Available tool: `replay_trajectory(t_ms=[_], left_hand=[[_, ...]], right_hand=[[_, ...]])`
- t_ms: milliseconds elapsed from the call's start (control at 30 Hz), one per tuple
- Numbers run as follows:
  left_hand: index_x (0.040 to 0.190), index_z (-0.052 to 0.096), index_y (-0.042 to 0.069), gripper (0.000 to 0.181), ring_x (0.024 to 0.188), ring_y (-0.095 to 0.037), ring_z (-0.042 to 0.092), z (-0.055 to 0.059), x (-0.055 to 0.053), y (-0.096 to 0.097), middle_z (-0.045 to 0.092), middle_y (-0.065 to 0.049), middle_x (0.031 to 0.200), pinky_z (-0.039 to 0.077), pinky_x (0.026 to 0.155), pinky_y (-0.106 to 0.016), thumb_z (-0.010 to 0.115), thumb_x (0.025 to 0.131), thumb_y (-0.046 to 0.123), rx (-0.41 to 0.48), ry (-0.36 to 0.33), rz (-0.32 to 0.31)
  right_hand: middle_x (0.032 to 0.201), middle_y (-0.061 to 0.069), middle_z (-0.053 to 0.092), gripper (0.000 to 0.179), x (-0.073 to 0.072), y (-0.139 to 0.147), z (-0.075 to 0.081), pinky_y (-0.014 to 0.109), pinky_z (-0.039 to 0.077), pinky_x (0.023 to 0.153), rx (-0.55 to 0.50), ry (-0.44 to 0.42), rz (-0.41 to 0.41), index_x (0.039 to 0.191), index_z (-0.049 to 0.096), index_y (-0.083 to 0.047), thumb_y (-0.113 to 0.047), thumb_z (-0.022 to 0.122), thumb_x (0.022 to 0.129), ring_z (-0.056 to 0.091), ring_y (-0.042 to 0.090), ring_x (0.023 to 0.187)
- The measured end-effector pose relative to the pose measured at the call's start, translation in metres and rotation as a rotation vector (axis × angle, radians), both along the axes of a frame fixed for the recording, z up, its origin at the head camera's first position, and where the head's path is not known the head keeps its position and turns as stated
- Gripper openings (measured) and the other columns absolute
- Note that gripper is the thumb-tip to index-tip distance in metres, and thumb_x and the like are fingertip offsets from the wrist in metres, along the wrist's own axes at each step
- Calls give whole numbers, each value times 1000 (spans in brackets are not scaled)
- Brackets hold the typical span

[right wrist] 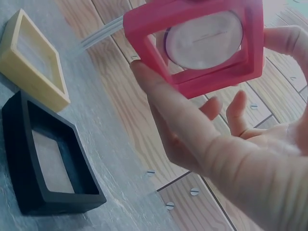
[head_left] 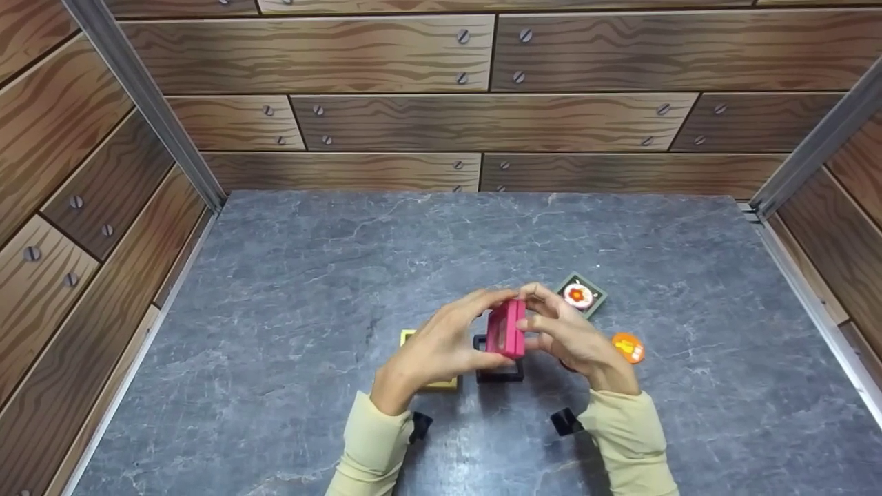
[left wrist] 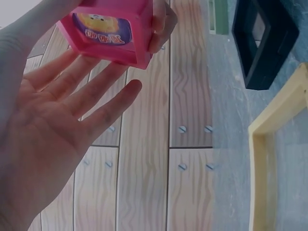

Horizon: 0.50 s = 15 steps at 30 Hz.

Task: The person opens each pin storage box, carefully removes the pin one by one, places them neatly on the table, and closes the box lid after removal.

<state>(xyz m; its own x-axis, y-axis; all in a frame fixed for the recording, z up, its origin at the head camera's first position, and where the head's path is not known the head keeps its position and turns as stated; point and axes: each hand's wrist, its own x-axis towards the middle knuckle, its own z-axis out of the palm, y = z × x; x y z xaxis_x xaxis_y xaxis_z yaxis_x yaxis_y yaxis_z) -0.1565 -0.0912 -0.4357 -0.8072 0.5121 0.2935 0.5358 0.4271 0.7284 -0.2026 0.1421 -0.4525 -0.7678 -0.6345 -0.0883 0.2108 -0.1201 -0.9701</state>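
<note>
Both hands hold a small pink square display frame above the table. My left hand grips it from the left, thumb at the near edge and fingers at the far edge. From the right, my right hand pinches its side with thumb and fingers. Inside the frame sits a round badge with a purple and yellow picture; its pale back shows in the right wrist view. Beneath the hands stands a black frame. A yellow frame lies partly hidden under my left hand.
Beyond my right hand lies a green frame with a flower badge on it. An orange round badge is right of that hand. Wood-patterned walls border the grey marbled table.
</note>
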Motion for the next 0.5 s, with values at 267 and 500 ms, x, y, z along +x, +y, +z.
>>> replay_trajectory(t_ms=[267, 500], left_hand=[[155, 52, 14, 86, 133, -22, 64, 3, 1, -10, 64, -6, 149, 54, 115, -40, 93, 80, 25, 82, -8, -12], [154, 53, 10, 85, 133, -19, 63, 9, 2, -17, 64, -8, 148, 54, 115, -39, 92, 80, 22, 76, -13, -39]], right_hand=[[132, 4, 52, 33, 0, 4, 0, 33, 66, 87, -103, -23, 69, 125, 48, -13, 2, 53, 96, 68, 14, 105], [139, 6, 55, 35, -2, 5, -2, 32, 65, 92, -76, 8, 124, 134, 49, -12, 0, 56, 102, 67, 16, 108]])
